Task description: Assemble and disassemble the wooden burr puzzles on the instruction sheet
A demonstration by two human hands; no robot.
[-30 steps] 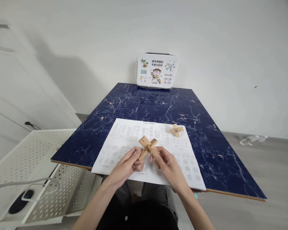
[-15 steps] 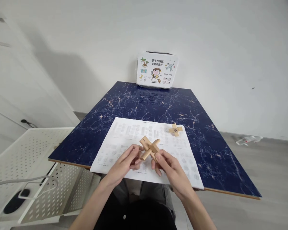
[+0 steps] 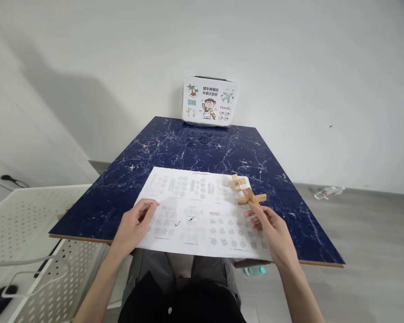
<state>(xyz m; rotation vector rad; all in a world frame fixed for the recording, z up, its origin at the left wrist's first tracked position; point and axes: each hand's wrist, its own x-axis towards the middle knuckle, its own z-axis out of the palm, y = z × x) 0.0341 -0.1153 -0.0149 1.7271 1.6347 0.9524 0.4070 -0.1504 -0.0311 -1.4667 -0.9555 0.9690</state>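
Note:
My right hand (image 3: 272, 229) pinches a wooden interlocking cross puzzle piece (image 3: 252, 199) by its near end, over the right part of a printed sheet (image 3: 188, 244). Dark lettering shows on the wood. Just behind it lies a second wooden cross piece (image 3: 236, 183), marked with a letter, at the sheet's upper right corner. At the sheet's left edge is my left hand (image 3: 134, 222), its fingers curled and the thumb tip close to the index finger. Nothing is visible between those fingers. The sheet carries rows of small diagrams with captions.
A white case with cartoon prints (image 3: 208, 102) stands at the back of the dark blue marbled table (image 3: 202, 148), against the wall. A white perforated rack (image 3: 59, 273) with a cable is at left. A plastic bottle (image 3: 255, 271) lies on the floor, and a clear plastic item (image 3: 328, 193) farther right.
My left hand has let go of the cross piece and moved left. My right hand has carried that piece right, close to the other cross piece. The camera view has shifted slightly.

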